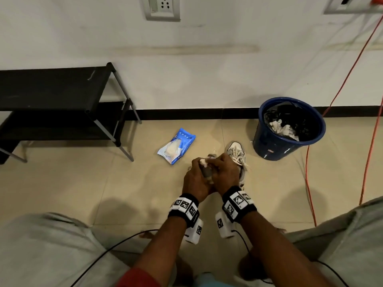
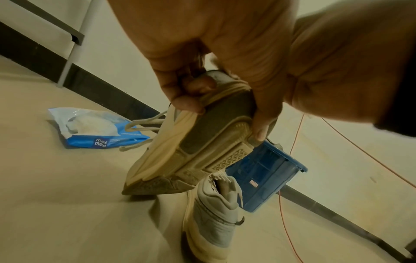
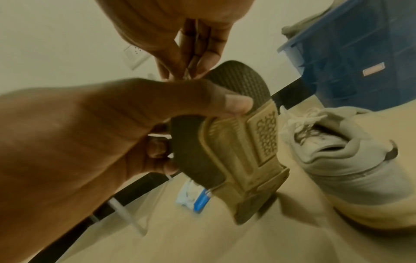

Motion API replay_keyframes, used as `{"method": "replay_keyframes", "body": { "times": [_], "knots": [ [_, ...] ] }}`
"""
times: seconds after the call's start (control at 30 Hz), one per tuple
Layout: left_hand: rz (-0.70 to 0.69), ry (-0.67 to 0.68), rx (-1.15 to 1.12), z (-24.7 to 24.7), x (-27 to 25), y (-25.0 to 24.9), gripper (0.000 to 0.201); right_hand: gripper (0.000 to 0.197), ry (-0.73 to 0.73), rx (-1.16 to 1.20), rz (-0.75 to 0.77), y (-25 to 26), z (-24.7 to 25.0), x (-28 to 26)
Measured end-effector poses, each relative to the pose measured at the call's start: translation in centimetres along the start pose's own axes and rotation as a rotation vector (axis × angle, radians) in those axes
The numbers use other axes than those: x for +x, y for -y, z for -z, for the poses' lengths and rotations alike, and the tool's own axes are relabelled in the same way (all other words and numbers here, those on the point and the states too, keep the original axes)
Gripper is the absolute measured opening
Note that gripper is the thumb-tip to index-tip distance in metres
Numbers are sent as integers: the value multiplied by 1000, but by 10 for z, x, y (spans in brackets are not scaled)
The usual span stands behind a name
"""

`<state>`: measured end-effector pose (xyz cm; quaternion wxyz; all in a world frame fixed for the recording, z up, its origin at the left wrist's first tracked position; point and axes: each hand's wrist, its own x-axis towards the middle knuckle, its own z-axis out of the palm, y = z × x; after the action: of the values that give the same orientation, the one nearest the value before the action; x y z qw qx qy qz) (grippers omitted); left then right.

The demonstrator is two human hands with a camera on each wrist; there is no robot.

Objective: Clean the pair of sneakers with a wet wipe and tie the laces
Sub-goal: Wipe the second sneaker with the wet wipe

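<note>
I hold one beige sneaker (image 1: 207,173) off the floor, its sole (image 2: 202,146) turned toward me. My left hand (image 1: 196,169) grips its heel end, the thumb (image 3: 236,105) pressed on the sole (image 3: 238,153) and the fingers (image 2: 186,101) curled round the opposite edge. My right hand (image 1: 224,168) is curled over the shoe's upper side and pinches a white wet wipe (image 1: 203,161) there. The wipe shows only as a thin white strip (image 3: 187,73) between its fingers. The second sneaker (image 1: 238,156) stands on the floor just right of my hands, laces loose (image 3: 301,119).
An opened blue wipes pack (image 1: 177,146) lies on the tiles left of the shoes. A blue bucket (image 1: 290,146) with a black liner and used wipes stands at the right by the wall. A black shoe rack (image 1: 62,96) is on the left; an orange cable (image 1: 309,183) trails on the right.
</note>
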<state>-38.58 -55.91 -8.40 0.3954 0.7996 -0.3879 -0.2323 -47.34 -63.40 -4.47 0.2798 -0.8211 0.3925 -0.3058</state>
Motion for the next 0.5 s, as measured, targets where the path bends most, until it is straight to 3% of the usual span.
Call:
{"method": "replay_keyframes", "body": {
  "times": [0.1, 0.2, 0.3, 0.33, 0.43, 0.5],
  "knots": [
    [-56, -1, -39, 1, 3, -6, 85, 20, -62, -20, -110, -9, 3, 13],
    [-105, -27, -95, 1, 7, -8, 76, 17, 66, -93, 85, 0, 5, 5],
    [-87, -19, -80, 1, 10, -7, 76, 18, -12, -137, -144, -13, 11, 20],
    [-87, -27, -90, 1, 9, -7, 75, 18, -16, -144, -152, -16, 12, 20],
    [-97, -17, -125, 0, 12, -4, 74, 24, 99, -138, 127, 2, 15, 5],
    [-99, 4, -108, -3, 14, -4, 88, 17, 82, -125, 31, -3, 16, 12]
  ]
}}
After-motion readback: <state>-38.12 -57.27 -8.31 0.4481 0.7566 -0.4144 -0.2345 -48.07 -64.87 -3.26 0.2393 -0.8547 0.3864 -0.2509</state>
